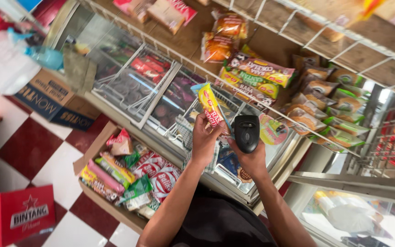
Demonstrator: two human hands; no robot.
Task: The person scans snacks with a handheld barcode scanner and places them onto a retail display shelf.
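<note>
Yellow plastic is wrapping the one snack packet (209, 106) that the left hand (205, 137) is grasping by its lower end, fingers clenched around it. The packet is standing nearly upright in the picture, its long axis running from the hand up toward the wire shelf (270, 107), leaning slightly to the left, and it is hanging in the air above the glass-topped freezer (147, 98). The right hand (251, 158) is gripping one black handheld scanner (246, 132), closed around its handle, with the scanner's broad head sitting just beside the packet's lower part. Both hands are nearly touching. On the wire shelf, many flat snack packets (257, 75) are lying in overlapping rows; the exact number is too crowded to count. One open cardboard box (92, 151) full of wrapped sweets is sitting on the red-and-white tiled floor (28, 146) beside the freezer.
</note>
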